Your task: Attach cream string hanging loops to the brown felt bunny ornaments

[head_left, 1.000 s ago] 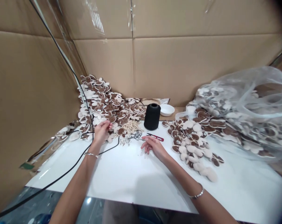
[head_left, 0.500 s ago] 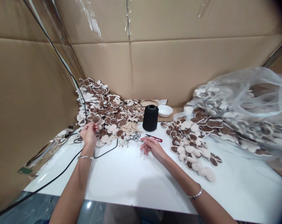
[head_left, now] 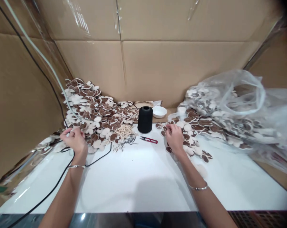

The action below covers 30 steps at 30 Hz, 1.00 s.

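Observation:
My left hand (head_left: 74,139) hovers at the front left edge of a large heap of brown and cream fabric pieces (head_left: 105,110), its fingers curled; whether they hold anything is too small to tell. Over the smaller pile of similar pieces (head_left: 193,148) on the right is my right hand (head_left: 174,137), fingers bent together at the pile's left side, with what is between them hidden. Red-handled thread snips (head_left: 149,140) lie between my hands, in front of a black thread cone (head_left: 145,119).
A clear plastic bag (head_left: 243,107) full of pieces lies at the right. Behind the cone stands a white bowl (head_left: 159,111). Cream cord bits (head_left: 125,131) sit by the left heap. Black cable (head_left: 55,186) crosses the white table (head_left: 110,190) at the left.
My right hand has moved right, from beside the snips to the right pile. My left hand has shifted a little away from the heap's middle. The view has turned slightly right.

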Available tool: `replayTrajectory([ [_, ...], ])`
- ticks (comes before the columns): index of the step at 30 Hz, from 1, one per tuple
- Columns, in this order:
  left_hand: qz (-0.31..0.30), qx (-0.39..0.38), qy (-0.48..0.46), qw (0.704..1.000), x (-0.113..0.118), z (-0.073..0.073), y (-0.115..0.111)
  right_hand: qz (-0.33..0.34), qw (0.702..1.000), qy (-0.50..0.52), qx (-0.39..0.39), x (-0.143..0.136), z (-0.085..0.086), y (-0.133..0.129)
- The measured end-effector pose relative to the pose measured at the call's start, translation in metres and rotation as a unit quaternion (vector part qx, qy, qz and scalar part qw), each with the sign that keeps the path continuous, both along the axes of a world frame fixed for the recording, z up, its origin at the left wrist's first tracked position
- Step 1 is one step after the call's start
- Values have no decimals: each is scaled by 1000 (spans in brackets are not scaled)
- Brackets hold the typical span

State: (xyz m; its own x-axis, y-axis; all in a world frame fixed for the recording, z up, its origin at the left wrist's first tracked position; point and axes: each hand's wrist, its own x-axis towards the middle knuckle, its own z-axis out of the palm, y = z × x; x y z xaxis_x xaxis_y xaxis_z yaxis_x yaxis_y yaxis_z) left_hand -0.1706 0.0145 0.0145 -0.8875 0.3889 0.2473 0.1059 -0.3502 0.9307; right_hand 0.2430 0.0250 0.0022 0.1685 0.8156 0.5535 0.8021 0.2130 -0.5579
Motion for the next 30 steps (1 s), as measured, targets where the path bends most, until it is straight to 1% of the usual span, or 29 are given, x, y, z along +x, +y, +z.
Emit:
replayTrajectory([
  [1,-5,1,36,999,6,0,-2,-25,999,-46,13,6,0,2],
  [3,-26,3,100,995,21,-1,-5,-50,992,-108,29,13,-3,6],
  [6,-78,0,175,981,44,-6,-11,-61,987,-148,28,19,-9,12],
  [9,-132,-33,250,959,60,-14,-17,-67,986,-153,1,22,-16,16],
  [11,-162,-63,306,936,66,-19,-21,-67,986,-152,-11,23,-17,17],
  [14,-201,-98,373,900,73,-25,-26,-56,990,-130,-8,22,-14,15],
  [16,-232,-112,385,886,80,-26,-30,-27,996,-90,11,16,-10,11],
  [18,-284,-124,367,877,90,-25,-34,28,999,-29,35,2,-5,3],
  [19,-321,-130,349,871,97,-24,-37,75,997,3,36,-8,-4,-2],
  [20,-372,-137,325,859,104,-23,-39,125,991,28,27,-19,-4,-8],
  [22,-476,-143,251,831,119,-22,-43,237,971,41,7,-44,-6,-22],
  [23,-525,-146,211,811,126,-23,-44,286,957,37,-8,-56,-8,-29],
  [25,-607,-158,128,768,137,-25,-46,336,941,19,-28,-76,-12,-40],
  [26,-631,-165,92,753,141,-26,-47,355,934,10,-31,-83,-14,-45],
  [27,-642,-172,63,744,143,-27,-47,376,926,1,-31,-88,-16,-48],
  [28,-645,-177,40,742,145,-28,-47,389,921,-1,-28,-91,-16,-51],
  [30,-637,-180,10,749,145,-29,-47,412,911,7,-24,-93,-16,-54],
])
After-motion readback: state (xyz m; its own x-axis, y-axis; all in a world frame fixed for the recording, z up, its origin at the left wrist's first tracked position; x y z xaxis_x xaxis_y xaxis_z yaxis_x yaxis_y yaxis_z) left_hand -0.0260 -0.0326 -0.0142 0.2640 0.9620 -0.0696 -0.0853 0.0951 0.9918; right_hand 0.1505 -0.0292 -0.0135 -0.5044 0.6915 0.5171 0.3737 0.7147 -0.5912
